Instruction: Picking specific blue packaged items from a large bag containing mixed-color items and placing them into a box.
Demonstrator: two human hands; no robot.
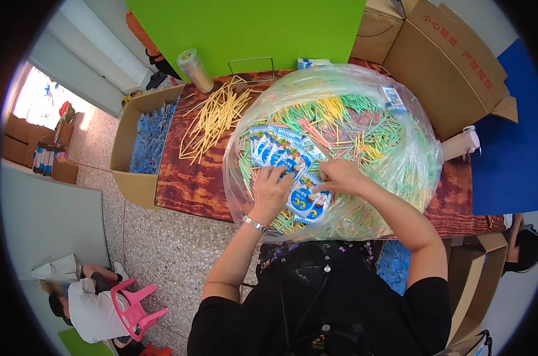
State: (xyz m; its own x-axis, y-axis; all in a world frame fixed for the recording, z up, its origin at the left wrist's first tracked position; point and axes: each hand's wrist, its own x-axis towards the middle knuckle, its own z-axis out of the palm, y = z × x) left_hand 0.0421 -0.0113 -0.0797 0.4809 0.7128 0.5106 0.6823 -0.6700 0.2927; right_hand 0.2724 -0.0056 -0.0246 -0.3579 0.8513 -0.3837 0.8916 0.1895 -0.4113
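Several blue-and-white printed packets [306, 203] lie overlapping on a heap of thin coloured sticks [331, 110] inside a large clear plastic bag [420, 127]. My left hand [273, 188], with a metal bracelet at its wrist, has its fingers curled onto the packets near their middle. From the right, my right hand [340, 176] pinches at the edge of a packet, its thumb lying over the printed front. The fingertips of both hands are partly covered, so their exact hold is hard to see.
Loose yellow sticks [216, 118] lie on the wooden table [186, 193] beside a clear jar [195, 70] and a wire stand [251, 61]. Left is a carton [126, 142] of blue packets. A large carton [441, 65] and a pale bottle [460, 143] stand right. A person sits lower left.
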